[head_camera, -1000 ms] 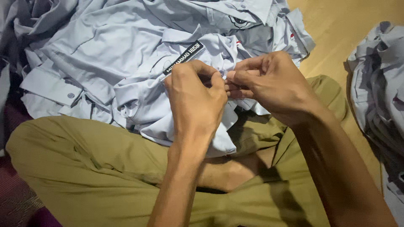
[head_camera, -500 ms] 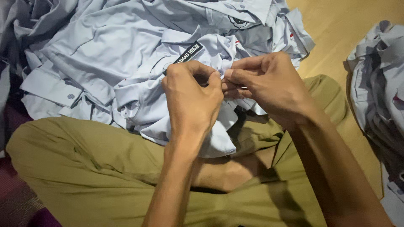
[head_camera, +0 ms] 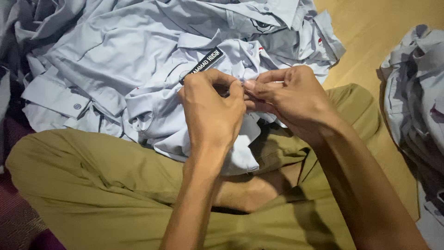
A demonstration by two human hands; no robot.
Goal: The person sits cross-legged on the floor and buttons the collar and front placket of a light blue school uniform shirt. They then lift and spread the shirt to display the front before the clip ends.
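Two bare hands meet at the middle of the head view, fingertips together over a fold of pale grey shirt (head_camera: 152, 106). The left hand (head_camera: 213, 111) sits just left of centre, back toward the camera, its fingers curled and its thumb and forefinger pinched on a small bit of the cloth. The right hand (head_camera: 291, 99) comes in from the right, its thumb and forefinger pressed together on the same spot, so that the tips of both hands touch; whatever small thing may lie between them is hidden. The shirt spreads from the centre toward the upper left, crumpled, with a cuff and buttons at the left edge. A black name patch (head_camera: 203, 62) with white lettering is sewn on it, just above the left hand and tilted. The shirt's lower edge hangs over the person's lap, where olive-green trousers (head_camera: 92, 185) on crossed legs fill the lower half of the frame. More grey shirts (head_camera: 259, 18) lie heaped along the top, running on from the held one. A second heap of grey garments (head_camera: 421, 102) lies at the right edge, well apart from the hands, on a tan wooden floor (head_camera: 379, 28).
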